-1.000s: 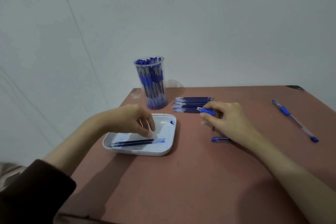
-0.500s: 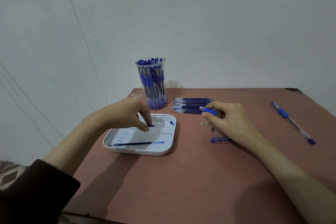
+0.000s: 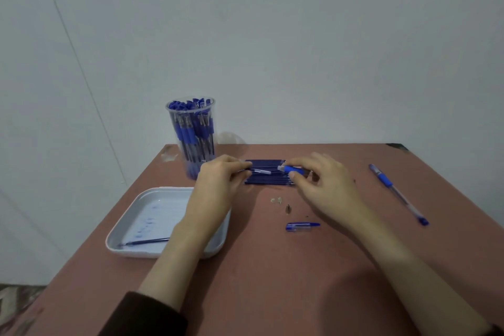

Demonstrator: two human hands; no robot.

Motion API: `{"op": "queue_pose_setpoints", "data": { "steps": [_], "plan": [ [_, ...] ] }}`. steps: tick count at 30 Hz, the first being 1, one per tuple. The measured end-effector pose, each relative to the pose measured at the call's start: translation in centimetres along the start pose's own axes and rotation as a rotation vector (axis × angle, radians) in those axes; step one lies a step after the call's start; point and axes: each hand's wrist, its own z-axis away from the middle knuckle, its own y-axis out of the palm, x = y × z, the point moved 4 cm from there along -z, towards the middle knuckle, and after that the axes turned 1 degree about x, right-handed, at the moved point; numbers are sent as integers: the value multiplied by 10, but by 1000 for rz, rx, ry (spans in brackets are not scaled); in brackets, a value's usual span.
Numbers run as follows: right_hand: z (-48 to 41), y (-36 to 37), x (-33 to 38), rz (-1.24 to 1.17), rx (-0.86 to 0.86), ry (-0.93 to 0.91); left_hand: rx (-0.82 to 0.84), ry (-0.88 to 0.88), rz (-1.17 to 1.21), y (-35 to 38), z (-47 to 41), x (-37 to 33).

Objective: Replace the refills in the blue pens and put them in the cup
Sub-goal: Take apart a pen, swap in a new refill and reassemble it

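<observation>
Blue refill (image 3: 260, 171) half-hidden by left hand (image 3: 218, 183).

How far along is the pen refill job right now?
Done: the cup is packed with blue pens and a refill lies in the tray. In hand: left hand holds a refill, right hand the open barrel. Left: tip, cap, one whole pen.

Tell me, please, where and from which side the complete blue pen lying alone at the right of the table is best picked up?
Pinch the complete blue pen across its barrel, just below the blue grip sleeve, coming from above with the right hand. It lies flat and angled, cap end toward the near right, with bare table on both sides, so the fingers should have room to close across it.
</observation>
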Motion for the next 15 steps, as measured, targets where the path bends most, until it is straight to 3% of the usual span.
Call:
{"op": "queue_pose_setpoints", "data": {
  "steps": [15],
  "plan": [
    [3,3,5,-16,50,1,-45,64,-46,1,4,-4]
  ]
}}
